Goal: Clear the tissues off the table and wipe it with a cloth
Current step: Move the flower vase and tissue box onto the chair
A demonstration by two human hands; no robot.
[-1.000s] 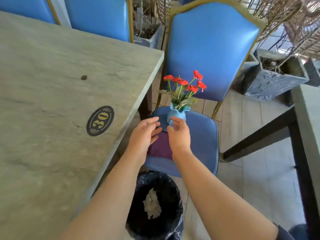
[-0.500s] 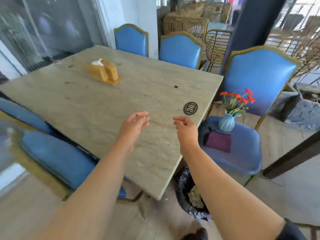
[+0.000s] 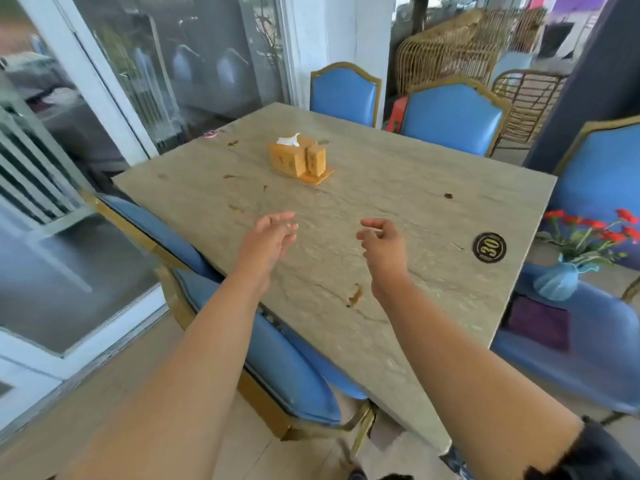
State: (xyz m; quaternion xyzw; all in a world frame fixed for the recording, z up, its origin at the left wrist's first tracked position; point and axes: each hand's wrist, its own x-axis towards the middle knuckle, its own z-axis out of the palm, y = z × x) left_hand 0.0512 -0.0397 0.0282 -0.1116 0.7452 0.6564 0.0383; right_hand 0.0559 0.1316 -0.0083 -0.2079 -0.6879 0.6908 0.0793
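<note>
A large stone-look table (image 3: 398, 188) is filling the middle of the view, with blue chairs (image 3: 450, 117) standing around its edges. Brown stains (image 3: 354, 295) and small crumbs are dotting its top, and no loose tissues are showing on it. Both bare forearms are reaching out over the near corner of the table. The left hand (image 3: 266, 237) is hovering above the top with its fingers loosely spread and empty. The right hand (image 3: 382, 242) is hovering beside it, well apart from the left, fingers half curled and holding nothing.

On the chair seat (image 3: 595, 327) at the right, a folded purple cloth (image 3: 540, 322) is lying flat, just beside a small blue vase (image 3: 557, 282) that is holding red flowers (image 3: 602, 226). Neither hand is near the cloth.

Toward the far side of the table, a yellow wooden tissue holder (image 3: 301, 161) is sitting upright, with a white tissue (image 3: 289, 140) sticking out of its top. Near the right edge, a round black tag (image 3: 489, 247) marked 30 is lying flat on the surface.
</note>
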